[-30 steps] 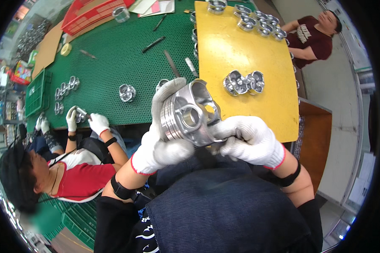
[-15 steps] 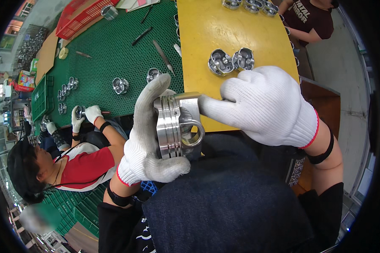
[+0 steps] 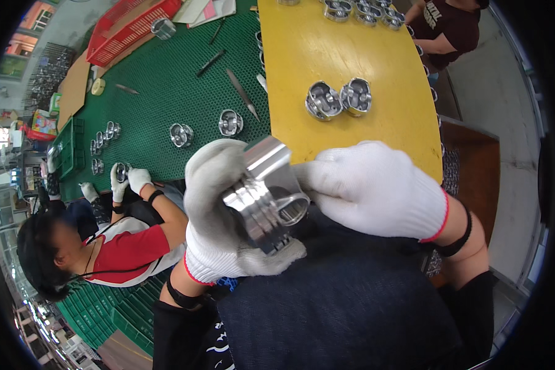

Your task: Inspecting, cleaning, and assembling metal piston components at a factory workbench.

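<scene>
A shiny metal piston [image 3: 262, 209] lies tilted in my left hand [image 3: 213, 191], which wears a white knitted glove. My left fingers wrap round its far side and the thumb runs along below. The ring grooves face left and the round pin hole faces right. My right hand [image 3: 367, 191], gloved the same way, has its fingers curled together, with the tips at the edge of the piston's skirt. The tips are partly hidden, and whether a small thing lies between them cannot be seen. Two pistons [image 3: 324, 100] stand side by side on the yellow board [image 3: 370, 55] beyond.
A green mat [image 3: 160, 92] covers the table to the left, with several pistons [image 3: 230, 123], a pointed scraper [image 3: 243, 94] and dark sticks [image 3: 210, 63] on it. Farther off is a red basket [image 3: 129, 31]. A co-worker [image 3: 123, 246] sits left; another person [image 3: 444, 31] is at far right.
The piston has turned in my left hand, its skirt tipping farther away. My right hand has moved slightly down, its outstretched index finger now drawn in with the others.
</scene>
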### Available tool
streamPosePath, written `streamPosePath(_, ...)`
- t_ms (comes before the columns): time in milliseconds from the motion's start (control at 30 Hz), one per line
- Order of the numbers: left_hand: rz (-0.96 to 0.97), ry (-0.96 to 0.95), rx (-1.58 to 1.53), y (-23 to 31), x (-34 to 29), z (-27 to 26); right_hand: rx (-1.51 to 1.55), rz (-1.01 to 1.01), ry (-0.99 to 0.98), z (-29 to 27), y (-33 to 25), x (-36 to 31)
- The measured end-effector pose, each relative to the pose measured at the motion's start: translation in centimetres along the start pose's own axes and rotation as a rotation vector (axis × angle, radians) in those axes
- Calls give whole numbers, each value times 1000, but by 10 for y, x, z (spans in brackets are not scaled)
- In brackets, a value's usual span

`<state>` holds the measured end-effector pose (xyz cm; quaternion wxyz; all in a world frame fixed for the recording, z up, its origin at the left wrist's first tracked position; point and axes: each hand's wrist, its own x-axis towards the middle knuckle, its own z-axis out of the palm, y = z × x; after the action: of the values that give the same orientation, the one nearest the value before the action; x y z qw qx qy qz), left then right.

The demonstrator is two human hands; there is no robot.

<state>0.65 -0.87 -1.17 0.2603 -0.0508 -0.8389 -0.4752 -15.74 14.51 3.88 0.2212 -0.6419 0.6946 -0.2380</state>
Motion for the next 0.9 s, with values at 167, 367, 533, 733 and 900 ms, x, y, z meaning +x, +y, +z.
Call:
streamPosePath(167,-516,452,-497,24,11,-4,408,-109,499,8,25,2)
streamPosePath(367,-820,155,-996,5,2,1,231,-157,380,-16,29,-12)
streamPosePath(533,-644,176,-735,5,6,5,-510,-94,133,-4,18,-5)
streamPosePath(733,-355,89,-451,0,-2,3,-632,-176,202,2,-4,1)
streamPosePath(900,-51,95,-49,-3,-4,2,-150,6,8,4,-8,2)
